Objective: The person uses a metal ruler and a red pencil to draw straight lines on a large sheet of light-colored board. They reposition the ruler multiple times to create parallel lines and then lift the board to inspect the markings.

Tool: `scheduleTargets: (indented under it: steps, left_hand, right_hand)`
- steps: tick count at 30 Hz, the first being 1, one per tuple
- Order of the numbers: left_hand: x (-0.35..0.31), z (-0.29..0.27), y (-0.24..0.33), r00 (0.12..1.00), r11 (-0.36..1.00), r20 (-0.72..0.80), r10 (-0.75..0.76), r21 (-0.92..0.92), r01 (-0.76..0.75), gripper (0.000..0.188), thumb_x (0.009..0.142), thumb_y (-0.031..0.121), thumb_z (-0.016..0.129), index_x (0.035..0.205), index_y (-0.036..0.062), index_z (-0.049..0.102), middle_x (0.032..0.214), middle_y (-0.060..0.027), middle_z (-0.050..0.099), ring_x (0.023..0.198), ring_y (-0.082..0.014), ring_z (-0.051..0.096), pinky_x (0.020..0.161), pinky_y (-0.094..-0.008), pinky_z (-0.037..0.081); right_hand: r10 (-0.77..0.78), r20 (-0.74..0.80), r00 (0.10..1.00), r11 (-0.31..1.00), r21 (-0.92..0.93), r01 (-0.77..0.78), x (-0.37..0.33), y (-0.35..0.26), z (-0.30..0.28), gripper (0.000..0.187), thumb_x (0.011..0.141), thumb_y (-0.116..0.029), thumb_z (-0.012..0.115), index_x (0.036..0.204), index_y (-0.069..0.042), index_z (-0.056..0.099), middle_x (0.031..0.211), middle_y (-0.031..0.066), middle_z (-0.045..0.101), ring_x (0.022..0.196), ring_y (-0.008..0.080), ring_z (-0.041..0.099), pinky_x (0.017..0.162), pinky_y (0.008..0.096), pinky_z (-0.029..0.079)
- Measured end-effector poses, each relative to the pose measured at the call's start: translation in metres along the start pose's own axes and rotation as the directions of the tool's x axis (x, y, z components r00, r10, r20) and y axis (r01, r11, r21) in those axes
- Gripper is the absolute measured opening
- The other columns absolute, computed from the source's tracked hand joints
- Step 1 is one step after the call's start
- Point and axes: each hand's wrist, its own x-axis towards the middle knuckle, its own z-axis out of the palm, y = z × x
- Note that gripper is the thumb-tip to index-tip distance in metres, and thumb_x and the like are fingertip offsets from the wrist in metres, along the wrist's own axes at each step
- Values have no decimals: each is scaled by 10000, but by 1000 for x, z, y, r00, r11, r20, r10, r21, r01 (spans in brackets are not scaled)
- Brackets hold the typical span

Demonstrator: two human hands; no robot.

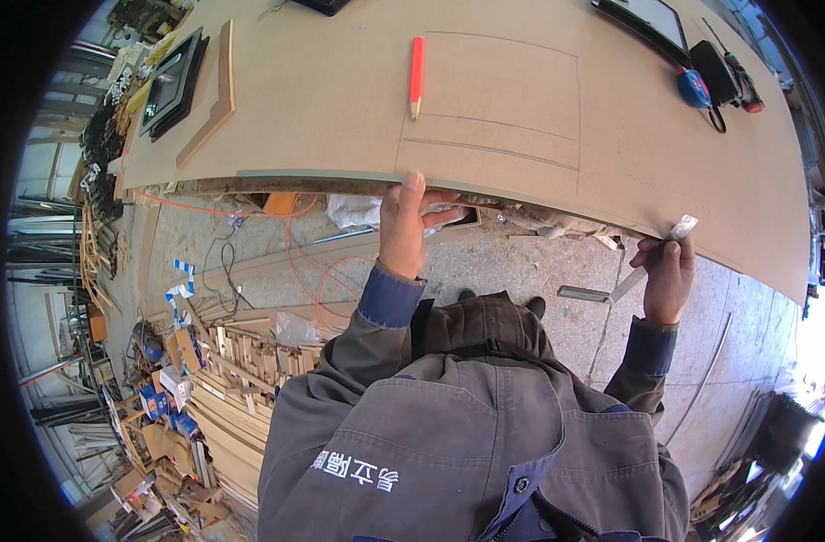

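Note:
A large brown board (340,99) lies before me, with thin pencil lines forming a rectangle. Along its near edge runs a thin grey strip (313,173), like a straightedge. My left hand (403,226) grips the strip at the edge, thumb on top and two fingers reaching to the right. Farther right, my right hand (667,271) pinches a small shiny metal piece (684,227) at the board's edge; whether it belongs to the strip I cannot tell. A red carpenter's pencil (417,77) lies on the board beyond my left hand, tip toward me.
At the board's right lie a blue tape measure (693,88) and a screwdriver (750,95). An L-shaped wooden piece (215,113) and a black-framed panel (171,86) rest at left. Below, wood offcuts (241,361), an orange cord (322,294) and a metal angle (584,294) lie on the floor.

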Motion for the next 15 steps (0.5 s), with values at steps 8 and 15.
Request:
scheduleTargets:
  steps: [8, 15]
  left_hand:
    - [0, -1, -2, 1000, 1000, -5, -1, -7, 1, 603, 1012, 575, 494, 1238, 20, 564, 1128, -158, 678, 1005, -269, 681, 792, -398, 592]
    - [1, -1, -2, 1000, 1000, -5, 0, -3, 0, 615, 1013, 581, 486, 1243, 16, 565, 1133, -162, 681, 1011, -272, 684, 786, -398, 596]
  right_hand:
    - [-7, 3, 1000, 1000, 23, 7, 1, 1, 0, 301, 1065, -186, 490, 1311, -20, 541, 898, 140, 676, 676, 215, 639, 641, 344, 560]
    - [-1, 1, 1000, 999, 37, 1, 1, 2, -2, 290, 1067, -168, 470, 1304, -16, 543, 893, 141, 679, 681, 218, 640, 644, 354, 560]
